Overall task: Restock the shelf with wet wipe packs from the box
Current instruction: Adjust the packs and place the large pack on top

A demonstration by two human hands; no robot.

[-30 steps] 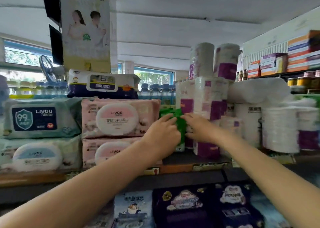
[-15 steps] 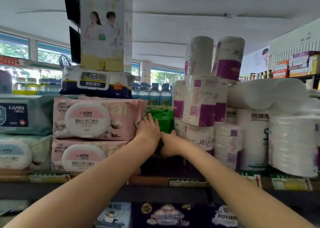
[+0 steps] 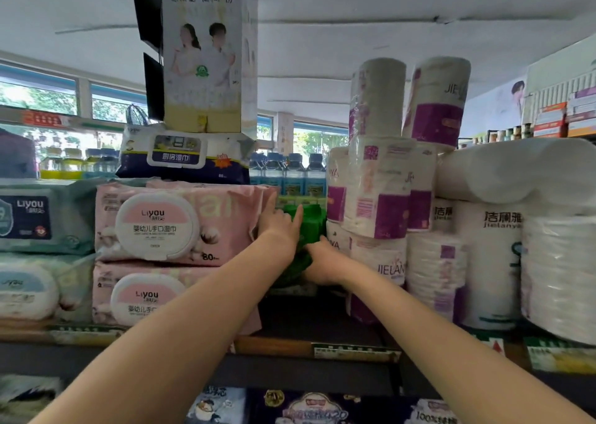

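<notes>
Green packs [image 3: 309,227] (stacked) — both hands pressing.

Two bare arms come up from the bottom of the picture, one from the lower left and one from the lower right. No sleeves cover them as far as they can be seen. The arms look smooth and get thinner toward the wrists. The left hand [image 3: 279,230] and the right hand [image 3: 324,264] are bare too. No ring, watch or band shows on them.
</notes>
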